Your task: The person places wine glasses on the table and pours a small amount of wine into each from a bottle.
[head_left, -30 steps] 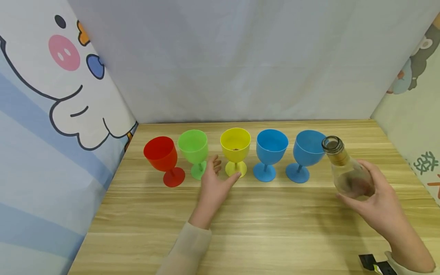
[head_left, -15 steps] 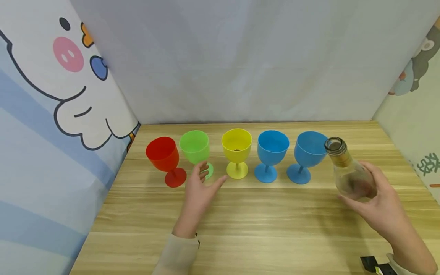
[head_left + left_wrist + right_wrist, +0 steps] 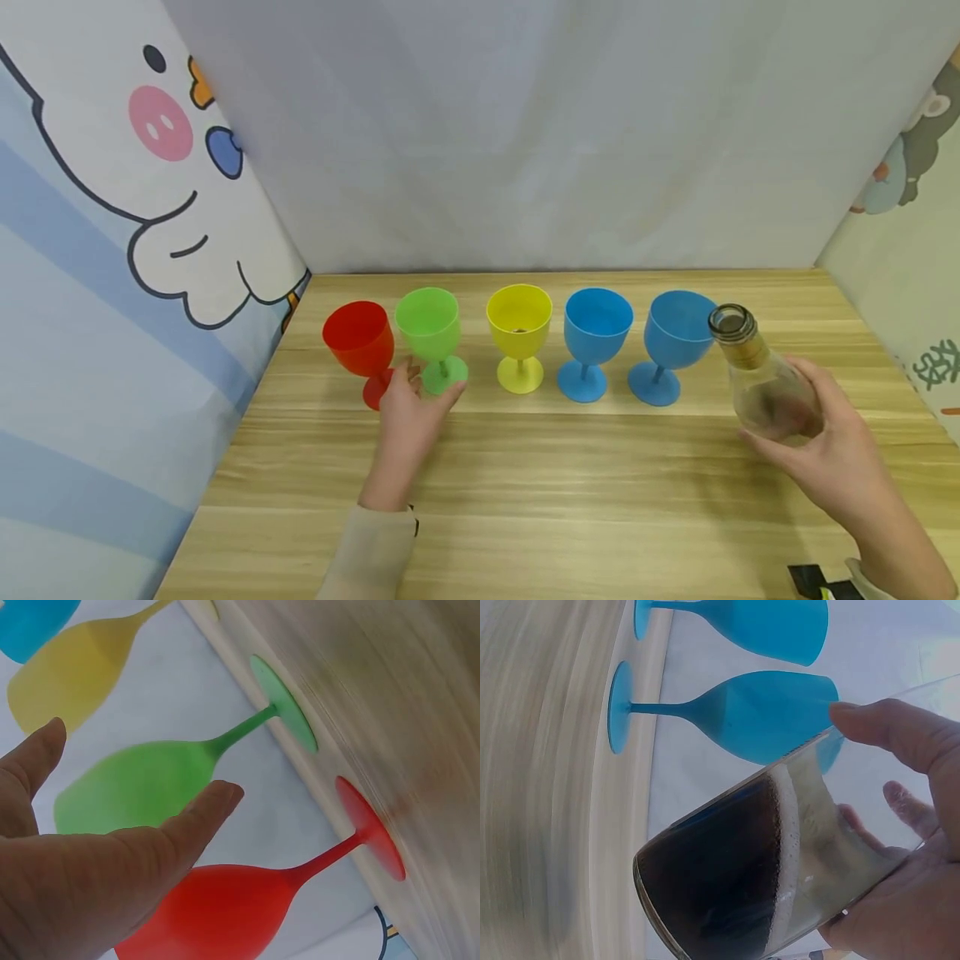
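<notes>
fingers of the left hand (image 3: pixel 409 417) part loosely, holding nothing, near the green goblet (image 3: pixel 429 327) on the desk (image 3: pixel 570 500); those of the right hand (image 3: pixel 840 450) grip the leaning bottle (image 3: pixel 761 387). best, i judge, to pinch the green goblet lightly without nudging the red goblet (image 3: pixel 362 343), keeping the dark liquid (image 3: pixel 716 874) from slopping.

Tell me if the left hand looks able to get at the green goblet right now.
Probably yes: the left hand appears empty, just in front of the green goblet, and nothing visible stands between them. The red goblet stands close by, so it might get brushed.
</notes>
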Motion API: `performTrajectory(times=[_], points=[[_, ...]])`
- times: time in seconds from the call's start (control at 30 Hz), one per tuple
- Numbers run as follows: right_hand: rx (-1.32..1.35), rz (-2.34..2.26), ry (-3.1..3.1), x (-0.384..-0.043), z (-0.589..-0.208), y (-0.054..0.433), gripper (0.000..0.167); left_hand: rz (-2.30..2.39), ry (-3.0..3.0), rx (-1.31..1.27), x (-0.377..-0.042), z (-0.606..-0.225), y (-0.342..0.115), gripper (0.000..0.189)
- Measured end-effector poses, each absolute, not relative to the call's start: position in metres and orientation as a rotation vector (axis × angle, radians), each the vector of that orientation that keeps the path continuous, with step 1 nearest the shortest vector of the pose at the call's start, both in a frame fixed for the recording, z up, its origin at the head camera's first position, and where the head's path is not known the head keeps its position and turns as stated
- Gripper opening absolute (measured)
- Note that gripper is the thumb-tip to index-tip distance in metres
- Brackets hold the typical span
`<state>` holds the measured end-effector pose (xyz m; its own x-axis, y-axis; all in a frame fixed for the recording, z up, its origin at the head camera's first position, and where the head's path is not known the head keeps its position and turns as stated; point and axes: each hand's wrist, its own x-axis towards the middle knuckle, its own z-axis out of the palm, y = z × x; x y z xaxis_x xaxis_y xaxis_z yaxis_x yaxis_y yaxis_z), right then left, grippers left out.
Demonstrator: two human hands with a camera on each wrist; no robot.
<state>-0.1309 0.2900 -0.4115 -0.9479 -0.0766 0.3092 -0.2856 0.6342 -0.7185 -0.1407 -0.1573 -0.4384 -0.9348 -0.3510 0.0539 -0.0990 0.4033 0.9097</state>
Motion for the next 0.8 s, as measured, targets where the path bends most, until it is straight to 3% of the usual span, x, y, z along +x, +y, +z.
performTrajectory(times=[0.27,0.8], points=[[0.351,1.229,-2.58,-0.13,-0.414,0.291,0.095,-1.553,-2.412,0.404,-0.158,-0.446,-0.157,0.089],[0.356,1.227,-2.589,-0.13,-0.416,0.293,0.095,-1.528,-2.198,0.364,-0.184,-0.457,-0.153,0.079]])
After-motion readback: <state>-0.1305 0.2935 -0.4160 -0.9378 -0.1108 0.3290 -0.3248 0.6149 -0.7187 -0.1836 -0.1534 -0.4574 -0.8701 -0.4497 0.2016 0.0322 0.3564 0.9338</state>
